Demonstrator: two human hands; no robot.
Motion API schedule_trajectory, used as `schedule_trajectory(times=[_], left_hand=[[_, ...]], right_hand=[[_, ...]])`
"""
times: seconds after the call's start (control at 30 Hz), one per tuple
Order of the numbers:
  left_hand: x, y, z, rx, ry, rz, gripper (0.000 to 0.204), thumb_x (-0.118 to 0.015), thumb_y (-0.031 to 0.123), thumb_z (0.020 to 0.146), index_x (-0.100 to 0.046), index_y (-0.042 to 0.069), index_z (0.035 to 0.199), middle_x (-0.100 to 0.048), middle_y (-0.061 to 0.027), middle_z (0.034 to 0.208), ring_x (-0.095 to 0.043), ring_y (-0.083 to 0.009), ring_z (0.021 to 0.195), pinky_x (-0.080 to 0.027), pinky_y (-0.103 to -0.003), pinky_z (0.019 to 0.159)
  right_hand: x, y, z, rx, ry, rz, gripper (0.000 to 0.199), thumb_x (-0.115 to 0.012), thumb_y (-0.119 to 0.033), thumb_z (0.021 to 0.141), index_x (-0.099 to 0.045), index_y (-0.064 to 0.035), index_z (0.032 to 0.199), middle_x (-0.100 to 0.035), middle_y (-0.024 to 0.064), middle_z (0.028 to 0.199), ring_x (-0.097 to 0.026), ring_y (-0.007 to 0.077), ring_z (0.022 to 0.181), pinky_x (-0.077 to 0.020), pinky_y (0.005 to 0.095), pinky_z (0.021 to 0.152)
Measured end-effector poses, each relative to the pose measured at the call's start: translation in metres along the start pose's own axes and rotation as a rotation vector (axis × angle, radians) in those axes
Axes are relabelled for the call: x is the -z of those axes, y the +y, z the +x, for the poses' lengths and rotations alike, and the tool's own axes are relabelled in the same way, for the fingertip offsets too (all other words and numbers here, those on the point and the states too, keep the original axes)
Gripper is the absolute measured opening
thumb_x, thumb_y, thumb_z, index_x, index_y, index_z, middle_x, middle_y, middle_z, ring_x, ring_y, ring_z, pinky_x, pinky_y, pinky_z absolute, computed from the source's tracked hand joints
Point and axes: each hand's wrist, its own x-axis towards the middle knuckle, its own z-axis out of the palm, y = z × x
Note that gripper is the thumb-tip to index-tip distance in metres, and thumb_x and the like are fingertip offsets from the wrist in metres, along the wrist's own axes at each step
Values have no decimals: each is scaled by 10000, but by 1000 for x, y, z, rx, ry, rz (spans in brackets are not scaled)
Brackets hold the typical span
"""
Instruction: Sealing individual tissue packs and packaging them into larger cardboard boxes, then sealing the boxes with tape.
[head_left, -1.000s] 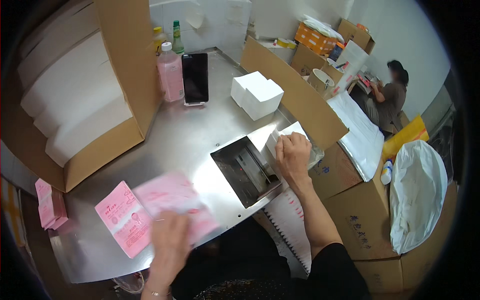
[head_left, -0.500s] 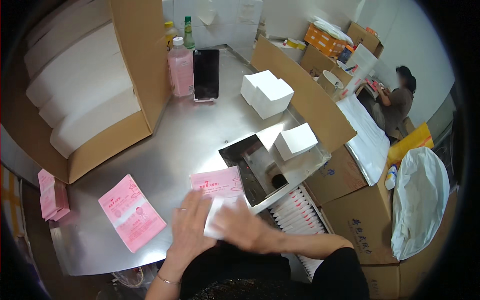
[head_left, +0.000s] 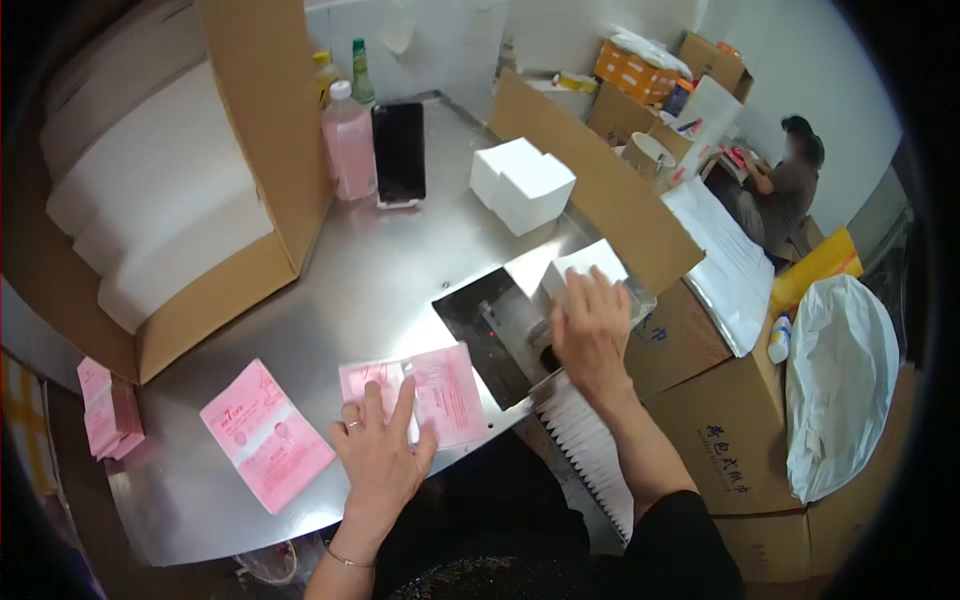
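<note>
My left hand [head_left: 385, 445] lies with fingers spread on a pink printed sheet or wrapper [head_left: 450, 395] at the table's near edge. A whitish strip shows between its fingers. To the right, my right hand [head_left: 592, 335] reaches over a stack of folded white tissues [head_left: 580, 262], its fingers apart and touching the stack's top and near side. Whether a tissue is pinched there is hidden. A stack of pink printed wrappers [head_left: 267, 435] with a white band lies left of my left hand. Beside my right hand is a dark rectangular opening [head_left: 480, 325] in the table.
Two joined white tissue stacks [head_left: 522, 185] stand farther back on the metal table [head_left: 330, 310]. A phone [head_left: 400, 155] stands beside a pink bottle [head_left: 350, 145]. An open carton [head_left: 220, 300] holds white stacks at left. White packets [head_left: 590, 450] fill a box below right. A person [head_left: 790, 185] sits far right.
My right hand has moved from beside my left hand over to the white tissue stack. My left hand has opened out on the pink sheet. The view has shifted slightly.
</note>
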Motion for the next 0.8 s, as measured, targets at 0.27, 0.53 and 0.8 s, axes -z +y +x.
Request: schedule_trajectory(times=[0.27, 0.53, 0.8], left_hand=[[15, 4, 9, -57, -32, -60, 551, -714, 493, 783, -632, 60, 1114, -523, -208, 1126, -486, -347, 962, -335, -464, 832], [12, 12, 0, -158, -107, -266, 356, -671, 222, 823, -612, 51, 1129, -540, -175, 1072, -545, -327, 931, -505, -422, 655], [10, 7, 8, -162, 13, -307, 766, -754, 178, 675, -500, 69, 1390, -528, -148, 942, -556, -327, 860, -478, -426, 653]], right_hand=[[-47, 59, -8, -112, -98, 167, 104, -665, -97, 836, -667, -32, 917, -563, 124, 889, -552, 303, 919, -410, 458, 850], [-36, 25, -21, 59, 20, 274, 401, -592, 46, 768, -615, 9, 1166, -642, 183, 1056, -610, 394, 1011, -477, 451, 841], [-23, -103, -71, 446, -371, 438, 344, -601, -163, 837, -630, 26, 1122, -599, 210, 1015, -607, 383, 972, -302, 664, 1077]])
